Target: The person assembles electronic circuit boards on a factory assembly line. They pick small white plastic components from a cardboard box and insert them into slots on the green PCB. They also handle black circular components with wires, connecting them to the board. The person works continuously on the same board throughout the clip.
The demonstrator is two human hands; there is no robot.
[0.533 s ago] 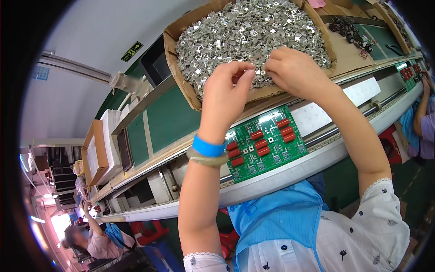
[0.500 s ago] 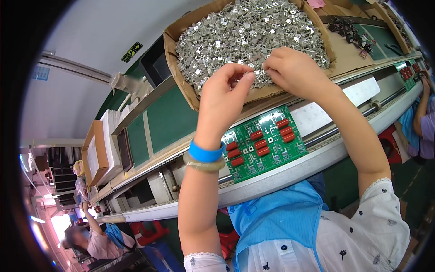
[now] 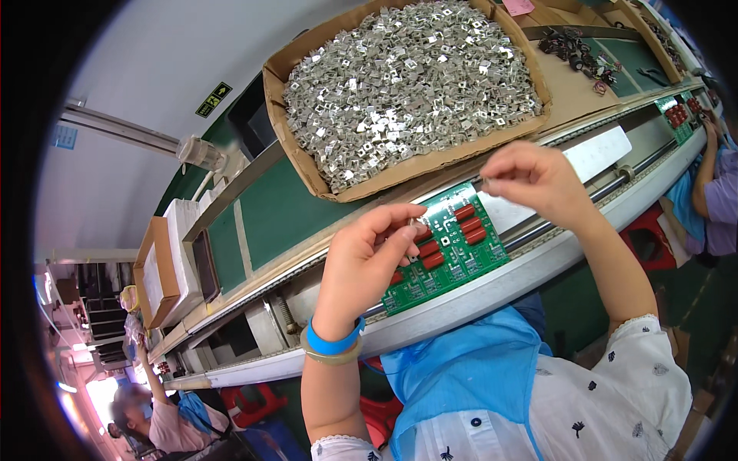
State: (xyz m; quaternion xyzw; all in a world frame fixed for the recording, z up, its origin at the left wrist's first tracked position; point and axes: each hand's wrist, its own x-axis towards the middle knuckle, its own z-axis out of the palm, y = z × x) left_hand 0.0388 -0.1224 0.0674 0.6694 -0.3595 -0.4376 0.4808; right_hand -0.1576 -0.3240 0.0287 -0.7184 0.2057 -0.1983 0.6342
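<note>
A green circuit board (image 3: 453, 270) with several red capacitors (image 3: 470, 225) lies on the conveyor rails in front of me. Over the board's left part, my left hand (image 3: 367, 252) pinches a small silvery metal clip (image 3: 417, 224) between thumb and forefinger. My right hand (image 3: 542, 184) hovers by the board's far right corner. Its thumb and forefinger are pinched on a small metal clip (image 3: 487, 183), seen only in part. Beyond both hands, many loose metal clips (image 3: 415, 84) fill a cardboard box (image 3: 438, 160).
Wire leads (image 3: 576, 52) lie on cardboard at the far right, near dark pliers (image 3: 653, 75). Another board (image 3: 676, 115) sits on the line before a co-worker (image 3: 719, 184). A second person (image 3: 173, 411) works at the lower left. An open carton (image 3: 159, 269) stands at left.
Both hands have drawn back from the clip box toward me, over the circuit board. They have moved apart, with clips at the fingertips. The view has shifted slightly.
</note>
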